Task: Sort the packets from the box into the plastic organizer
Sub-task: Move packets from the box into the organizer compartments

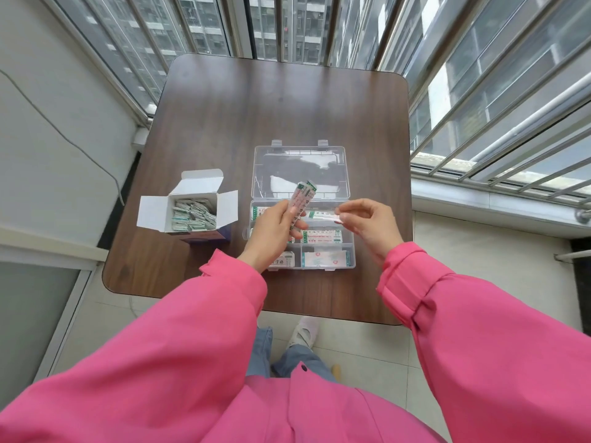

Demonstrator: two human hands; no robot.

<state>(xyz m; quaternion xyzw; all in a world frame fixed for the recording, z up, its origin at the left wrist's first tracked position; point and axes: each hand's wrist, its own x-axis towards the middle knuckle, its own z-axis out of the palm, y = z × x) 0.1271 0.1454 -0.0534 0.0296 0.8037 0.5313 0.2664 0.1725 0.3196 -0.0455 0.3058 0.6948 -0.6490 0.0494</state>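
Note:
A white cardboard box stands open on the table's left, with several green-and-white packets inside. Right of it lies a clear plastic organizer with its lid folded back. Packets lie in its compartments. My left hand holds a small stack of packets upright over the organizer's left side. My right hand pinches one packet by its end above the back compartment.
The dark wooden table stands on a narrow balcony. Window bars run along the far and right sides, and a white wall stands at the left. My pink sleeves fill the foreground.

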